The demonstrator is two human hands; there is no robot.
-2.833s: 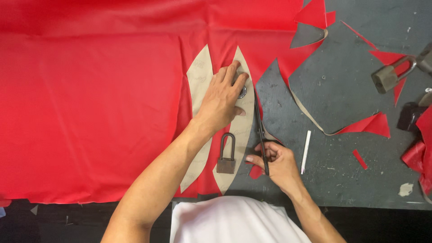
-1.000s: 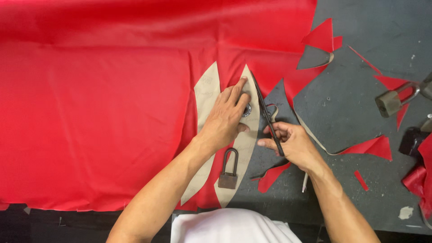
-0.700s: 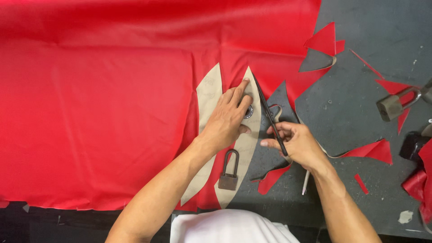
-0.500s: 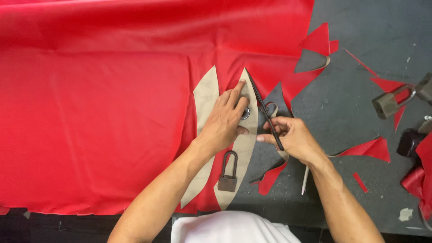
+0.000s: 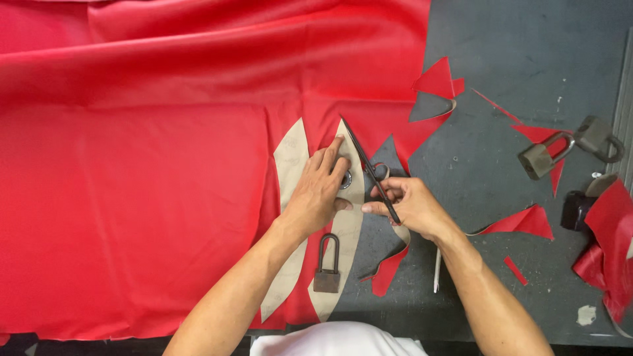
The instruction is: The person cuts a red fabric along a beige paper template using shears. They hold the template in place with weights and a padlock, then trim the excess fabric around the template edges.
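1. Two bare hands work near the front edge of the grey bench (image 5: 527,59), just right of its middle.
2. The left hand (image 5: 320,194) lies flat, palm down, fingers slightly spread, pressing the right-hand one of two tan leaf-shaped pattern pieces (image 5: 348,264) onto the red fabric (image 5: 132,184). Its fingertips reach toward the piece's upper point; a small round metal weight (image 5: 347,180) shows just beside the forefinger.
3. The right hand (image 5: 409,207) is curled around the handles of one pair of dark scissors (image 5: 370,170), thumb and fingers pinching through the loops. The blades run up and to the left along the right edge of the pressed pattern piece, their tip at its upper point, just beside the left hand's fingertips; whether they are parted cannot be told.
4. The other pattern piece (image 5: 290,158) lies to the left of the left hand, partly under the wrist.
5. One brown padlock (image 5: 328,267) rests upright on the pressed pattern piece, just below the left hand's heel, close to the front edge.
6. Two more padlocks (image 5: 544,155) lie linked together near the bench's right edge.
7. One white marker stick (image 5: 436,270) lies under the right wrist, near the front edge.
8. Roughly six loose red offcuts (image 5: 521,224) are scattered over the right half of the bench; one curls beneath the right hand, another sits at the cloth's upper right corner.
9. A bunched heap of red cloth (image 5: 610,244) sits at the right edge, beside a small dark object I cannot identify.
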